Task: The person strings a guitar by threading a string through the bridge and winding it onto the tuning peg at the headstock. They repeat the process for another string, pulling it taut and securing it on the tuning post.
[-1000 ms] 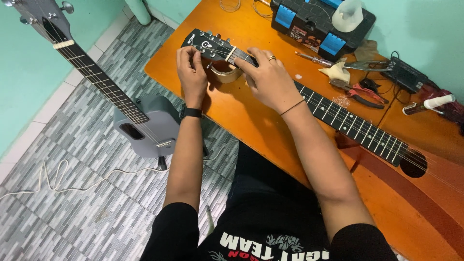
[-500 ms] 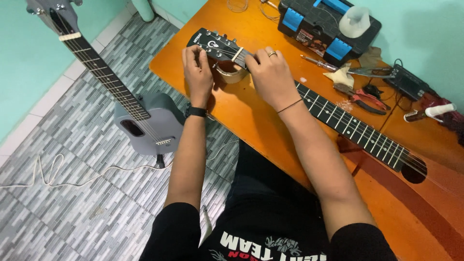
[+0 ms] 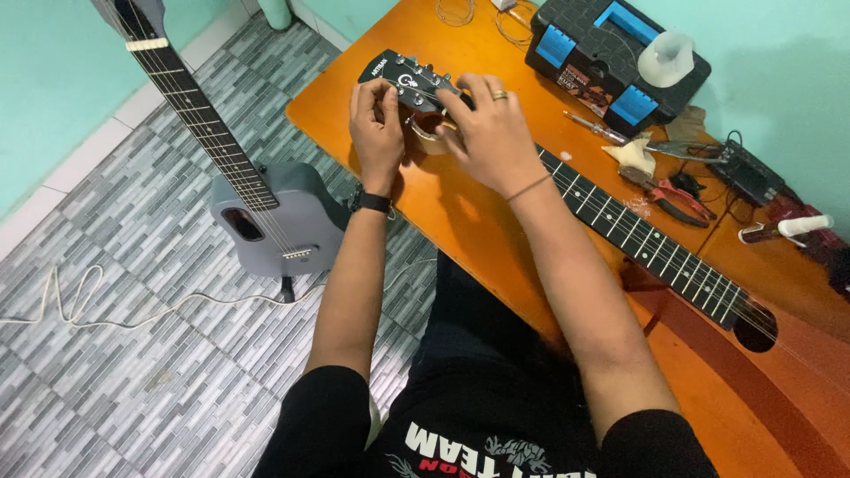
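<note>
Both hands worked at the black headstock (image 3: 409, 81) of a guitar lying across the orange table (image 3: 460, 212). Left hand (image 3: 376, 124) was curled at the headstock's near edge, fingers pinched, apparently on a string or tuner; the grip was too small to tell. Right hand (image 3: 487, 128) lay over the headstock's base, fingers bent down onto it, ring on one finger. The neck (image 3: 646, 239) ran off toward the right. A black-and-blue toolbox (image 3: 611, 53) sat beyond, red-handled pliers (image 3: 673, 199) near it. A grey guitar (image 3: 274, 217) stood on the tiled floor.
</note>
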